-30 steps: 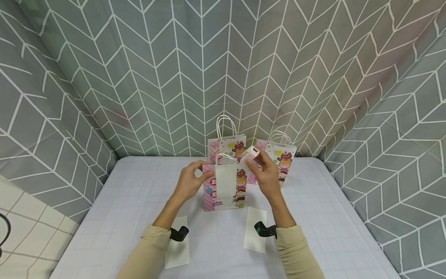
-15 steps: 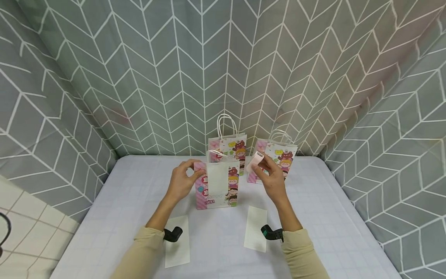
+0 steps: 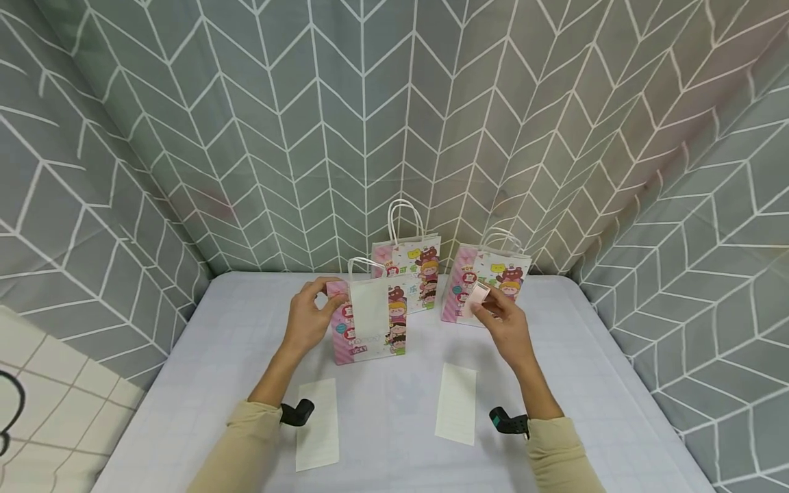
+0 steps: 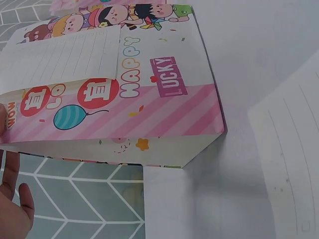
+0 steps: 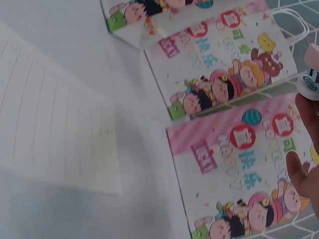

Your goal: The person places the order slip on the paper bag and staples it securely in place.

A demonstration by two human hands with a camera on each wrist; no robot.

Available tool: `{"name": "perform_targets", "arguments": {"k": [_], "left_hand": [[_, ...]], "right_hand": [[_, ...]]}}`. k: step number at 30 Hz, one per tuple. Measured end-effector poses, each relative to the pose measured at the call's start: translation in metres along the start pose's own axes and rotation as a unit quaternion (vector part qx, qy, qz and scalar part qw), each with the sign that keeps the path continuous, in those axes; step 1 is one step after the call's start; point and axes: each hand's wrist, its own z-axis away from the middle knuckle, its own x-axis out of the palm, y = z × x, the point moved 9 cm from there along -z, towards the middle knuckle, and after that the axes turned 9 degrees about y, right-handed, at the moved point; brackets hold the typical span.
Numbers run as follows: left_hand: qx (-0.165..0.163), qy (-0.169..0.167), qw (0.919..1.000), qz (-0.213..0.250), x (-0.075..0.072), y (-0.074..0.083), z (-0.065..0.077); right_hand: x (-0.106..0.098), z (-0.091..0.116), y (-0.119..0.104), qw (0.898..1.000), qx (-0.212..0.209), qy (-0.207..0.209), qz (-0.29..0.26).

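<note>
My left hand [image 3: 308, 315] pinches the upper left edge of a pink and white cartoon paper gift bag [image 3: 376, 348]. A sheet of lined paper [image 3: 371, 308] lies against the bag's front, near its top. In the left wrist view the bag's printed front [image 4: 172, 117] and narrow side show, with the fingers [image 4: 10, 179] at its top edge. My right hand [image 3: 508, 327] holds a small pale pink device [image 3: 476, 298] between thumb and fingers, in front of the right-hand bag. The right wrist view shows the device's pink and white end [image 5: 309, 84] at the frame's edge.
Two matching gift bags with white rope handles stand at the back, one in the middle [image 3: 403, 260] and one at right [image 3: 461, 277]. Lined sheets lie on the table at left [image 3: 318, 438] and right [image 3: 456, 404]. A patterned curtain [image 3: 345, 150] hangs behind.
The left hand has moved the bag leftward, lined sheet along with it. The right hand has drawn away from that bag to the right, still holding the pink device.
</note>
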Motion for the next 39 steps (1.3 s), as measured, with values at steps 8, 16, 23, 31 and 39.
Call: {"name": "perform_targets", "arguments": {"k": [8,16,23,31,39], "left_hand": [[0.018,-0.019,0.9995,-0.016,-0.007,-0.002,0.003],[0.007,-0.094,0.9927,-0.074,-0.004,-0.015,0.015],[-0.014,-0.142,0.9821,-0.123,0.003,-0.032,0.025],[-0.026,-0.131,0.9842,-0.116,-0.004,-0.042,0.027],[-0.036,-0.107,0.9875,-0.109,-0.014,-0.052,0.026]], "right_hand": [[-0.034,0.012,0.035,0.995,0.025,-0.024,0.089],[-0.062,0.020,0.072,0.978,0.080,-0.049,0.184],[-0.074,0.024,0.087,0.964,0.079,-0.080,0.239],[-0.081,0.025,0.097,0.955,0.087,-0.091,0.270],[-0.085,0.028,0.103,0.948,0.113,-0.101,0.281]]}}
